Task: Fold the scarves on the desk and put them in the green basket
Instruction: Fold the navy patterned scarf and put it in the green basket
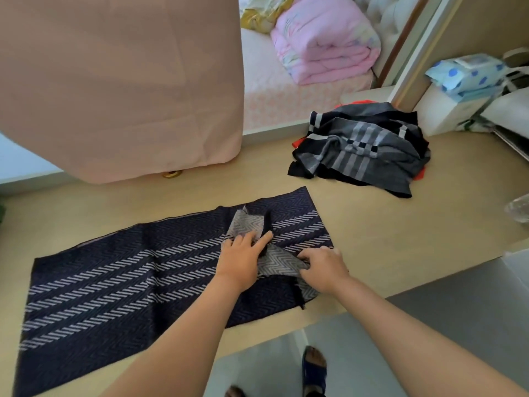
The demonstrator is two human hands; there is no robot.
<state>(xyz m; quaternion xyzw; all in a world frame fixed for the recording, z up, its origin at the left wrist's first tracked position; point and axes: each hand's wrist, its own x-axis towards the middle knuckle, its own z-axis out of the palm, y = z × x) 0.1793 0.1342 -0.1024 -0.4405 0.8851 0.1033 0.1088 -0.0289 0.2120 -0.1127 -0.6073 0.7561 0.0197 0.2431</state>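
Starting left on the worktop [372, 239]: scarf [114, 282] spread flat, not one full fold in yet. On to the left hand [242, 260], pressing down on the turned-over grey end, fingers mostly straight, index out. Then the right hand [325, 267], fingers curled, pinching that same grey end at its edge. Further right, towards the back, a pile [360, 147] waiting, crumpled, grey over red. No sign of the basket. Early days, by the look: first fold barely begun, nothing put away.

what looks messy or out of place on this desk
The navy striped scarf lies flat except its right end, twisted with grey underside showing. Behind it, a grey checked scarf sits crumpled over red fabric.
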